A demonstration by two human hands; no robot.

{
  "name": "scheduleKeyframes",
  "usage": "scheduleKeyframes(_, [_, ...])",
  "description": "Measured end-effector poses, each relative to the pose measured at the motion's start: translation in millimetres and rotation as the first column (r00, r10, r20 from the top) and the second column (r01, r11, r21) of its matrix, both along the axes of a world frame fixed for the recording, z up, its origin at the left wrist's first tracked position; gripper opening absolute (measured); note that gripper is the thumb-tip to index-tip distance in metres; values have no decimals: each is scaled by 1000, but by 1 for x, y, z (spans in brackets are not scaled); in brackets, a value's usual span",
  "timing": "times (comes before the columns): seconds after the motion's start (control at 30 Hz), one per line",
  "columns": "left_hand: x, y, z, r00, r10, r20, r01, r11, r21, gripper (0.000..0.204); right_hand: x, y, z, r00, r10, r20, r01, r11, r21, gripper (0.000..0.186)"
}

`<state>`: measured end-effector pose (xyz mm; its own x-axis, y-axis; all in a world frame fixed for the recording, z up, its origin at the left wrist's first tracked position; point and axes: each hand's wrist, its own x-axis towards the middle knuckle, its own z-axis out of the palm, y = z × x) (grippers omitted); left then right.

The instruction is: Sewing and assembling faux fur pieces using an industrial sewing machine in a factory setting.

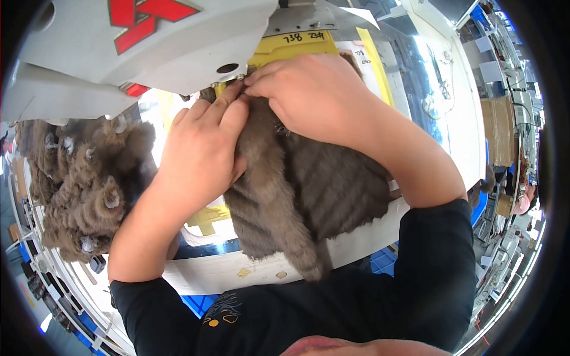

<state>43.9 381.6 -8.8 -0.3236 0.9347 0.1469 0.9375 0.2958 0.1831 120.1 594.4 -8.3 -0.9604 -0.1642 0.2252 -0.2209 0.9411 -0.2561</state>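
Note:
A brown fur piece drapes over the work surface toward me, with a thicker, fluffier fur strip lying lengthwise along it. My left hand has its fingers closed on the top end of the fur, beside the sewing machine head. Close against it, my right hand pinches the same end, thumb and forefinger almost touching the left fingertips. Just under the machine's edge, the spot where the fingertips meet is partly hidden by the hands and the machine.
A heap of brown fur pieces lies at the left. Yellow tape and white paper cover parts of the surface beyond my hands. The white table edge runs in front of me. Cardboard boxes and shelving stand far right.

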Motion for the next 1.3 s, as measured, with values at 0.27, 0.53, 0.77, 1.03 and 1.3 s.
scheduleKeyframes(0.27, [24,-10,7,994,-49,-94,49,999,2,92,-1,7,-5,995,82,-60,-86,994,-73,23])
scheduleKeyframes(0.53, [23,-14,-3,1000,9,13,-9,1000,1,89,-3,6,2,992,127,-7,-127,992,18,26])
scheduleKeyframes(0.77, [23,-15,-3,1000,-12,5,12,1000,6,95,-9,10,6,994,97,51,-94,994,-57,30])
scheduleKeyframes(1.03, [22,-15,-10,1000,5,7,-5,1000,21,100,-14,10,8,992,72,104,-67,996,-53,32])
scheduleKeyframes(1.3, [15,-13,-14,999,15,39,-16,1000,22,98,-24,18,4,982,54,179,-20,982,-189,34])
